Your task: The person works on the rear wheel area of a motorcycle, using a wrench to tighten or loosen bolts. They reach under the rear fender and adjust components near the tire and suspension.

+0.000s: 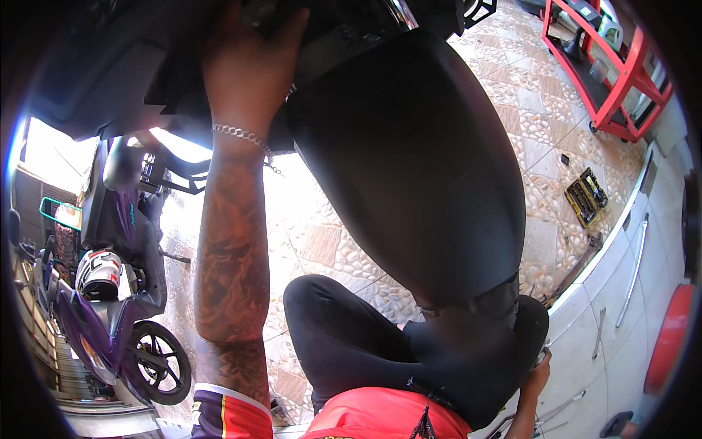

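My left hand [252, 62] reaches up into the shaded dark motorbike body [110, 80] at the top. Its thumb stands apart from the palm, while the other fingers fade into shadow, so whether they grip anything cannot be seen. A silver chain bracelet [241, 134] circles that wrist. Beside the forearm a large smooth black rounded panel [409, 161] hangs down over my legs. Low on the right, next to my knee, my right hand [539, 374] is closed around something small with a metallic glint, mostly hidden.
A purple motorbike [110, 322] with a white helmet [99, 274] stands at left. To the right are a red tool trolley [621, 102], an open bit set [586, 197] on the stone-patterned floor [541, 124], and a long metal bar [633, 271] and a wrench [599, 333] on pale tiles.
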A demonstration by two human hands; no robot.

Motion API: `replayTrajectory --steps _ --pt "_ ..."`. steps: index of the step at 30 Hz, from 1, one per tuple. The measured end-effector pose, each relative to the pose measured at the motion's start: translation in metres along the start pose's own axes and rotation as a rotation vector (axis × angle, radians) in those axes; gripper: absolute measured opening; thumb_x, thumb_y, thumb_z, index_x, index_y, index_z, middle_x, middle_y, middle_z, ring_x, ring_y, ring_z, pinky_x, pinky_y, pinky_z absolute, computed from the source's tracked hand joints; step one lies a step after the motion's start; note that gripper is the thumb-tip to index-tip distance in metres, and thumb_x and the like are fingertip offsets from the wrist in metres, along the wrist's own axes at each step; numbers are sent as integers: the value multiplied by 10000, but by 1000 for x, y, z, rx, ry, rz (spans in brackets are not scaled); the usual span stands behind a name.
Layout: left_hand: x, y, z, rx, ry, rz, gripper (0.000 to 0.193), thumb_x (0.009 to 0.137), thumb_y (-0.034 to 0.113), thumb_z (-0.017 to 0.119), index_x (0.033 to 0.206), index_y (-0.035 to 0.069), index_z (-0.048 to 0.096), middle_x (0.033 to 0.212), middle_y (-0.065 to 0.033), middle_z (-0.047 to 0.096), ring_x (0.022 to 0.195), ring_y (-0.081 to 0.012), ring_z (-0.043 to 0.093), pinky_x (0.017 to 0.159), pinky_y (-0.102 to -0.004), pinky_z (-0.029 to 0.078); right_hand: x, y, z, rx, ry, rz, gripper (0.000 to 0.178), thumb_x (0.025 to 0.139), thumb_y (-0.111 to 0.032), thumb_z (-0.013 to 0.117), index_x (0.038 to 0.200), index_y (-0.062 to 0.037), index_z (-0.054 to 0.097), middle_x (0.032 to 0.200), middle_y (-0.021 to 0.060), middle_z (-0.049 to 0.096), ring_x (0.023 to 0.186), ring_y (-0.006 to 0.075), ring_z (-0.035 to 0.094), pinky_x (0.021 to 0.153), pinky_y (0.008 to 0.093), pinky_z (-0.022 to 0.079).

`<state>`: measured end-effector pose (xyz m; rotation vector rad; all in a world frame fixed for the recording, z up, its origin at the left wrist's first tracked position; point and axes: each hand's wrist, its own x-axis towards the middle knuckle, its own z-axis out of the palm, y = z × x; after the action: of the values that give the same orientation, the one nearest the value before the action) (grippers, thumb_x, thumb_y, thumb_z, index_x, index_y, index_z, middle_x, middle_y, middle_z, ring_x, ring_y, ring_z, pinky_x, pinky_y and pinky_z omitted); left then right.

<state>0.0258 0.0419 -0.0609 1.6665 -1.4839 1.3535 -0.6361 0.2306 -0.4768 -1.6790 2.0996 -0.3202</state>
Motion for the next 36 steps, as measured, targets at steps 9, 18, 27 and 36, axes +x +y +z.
replayTrajectory --steps 9,18,27,36 --pt "4 14 -15 -274 -114 -320 493 868 303 776 1245 22 629 1128 -191 711 1021 -393 681 893 -466 539 -8 -27 -8 -34 -73 78 505 977 -209 614 1432 -36 479 1112 278 693 1022 471 670 876 518 519" --pt "-1 9 -8 -42 -34 -206 525 899 363 748 1292 32 644 1202 -207 695 1091 -391 670 945 -456 525 -18 -37 -20 -223 -23 63 524 907 -189 731 1365 -47 518 1137 225 657 1039 426 662 873 503 525" --pt "-25 -15 -6 -5 -137 -9 572 938 474 700 1261 4 659 1242 -253 664 1163 -426 620 1019 -501 483 -50 -60 -54 76 162 -99 493 866 -83 738 1324 -8 573 1208 212 613 1136 390 610 989 447 495" --pt "-28 -55 -31 -519 -393 -158 565 912 368 783 1297 -29 671 1283 -217 685 1114 -302 681 996 -392 518 -105 -48 -69 260 115 -120 362 902 -130 729 1247 -77 631 1096 156 585 842 311 639 756 419 533"
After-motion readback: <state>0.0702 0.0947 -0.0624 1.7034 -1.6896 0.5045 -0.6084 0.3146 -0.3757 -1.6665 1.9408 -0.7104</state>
